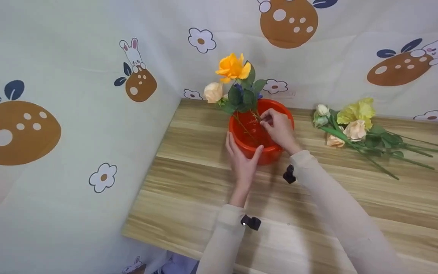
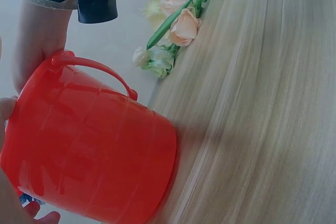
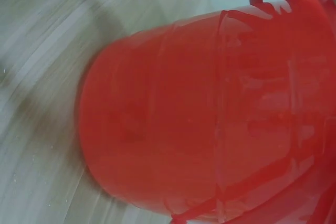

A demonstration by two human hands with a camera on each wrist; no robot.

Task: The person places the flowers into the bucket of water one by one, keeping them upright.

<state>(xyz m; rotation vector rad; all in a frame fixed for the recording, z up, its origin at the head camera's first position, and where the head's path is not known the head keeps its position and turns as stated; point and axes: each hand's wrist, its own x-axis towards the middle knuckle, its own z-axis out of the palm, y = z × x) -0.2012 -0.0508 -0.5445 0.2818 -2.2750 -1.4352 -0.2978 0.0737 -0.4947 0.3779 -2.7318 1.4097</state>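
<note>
A red plastic bucket (image 1: 267, 156) stands on the wooden table, its handle (image 2: 100, 66) hanging down the side in the left wrist view. My left hand (image 1: 243, 161) holds the bucket near its rim, thumb at the front and fingers spread along the left side. Over the bucket's opening, my right hand (image 1: 279, 127) pinches a thin green flower stem (image 1: 256, 115) between thumb and fingertips. An orange-yellow rose (image 1: 233, 67), a pale peach rose (image 1: 213, 92), small blue flowers and green leaves (image 1: 246, 97) rise above the far rim. Another stem slants down inside.
Right of the bucket lies a loose bunch of artificial flowers: a yellow bloom (image 1: 357, 112), peach roses (image 1: 355, 130) and a whitish bud (image 1: 322, 110), with long green stems (image 1: 413, 161) pointing right. Patterned cloth (image 1: 165, 57) hangs behind and left of the table (image 1: 188, 182).
</note>
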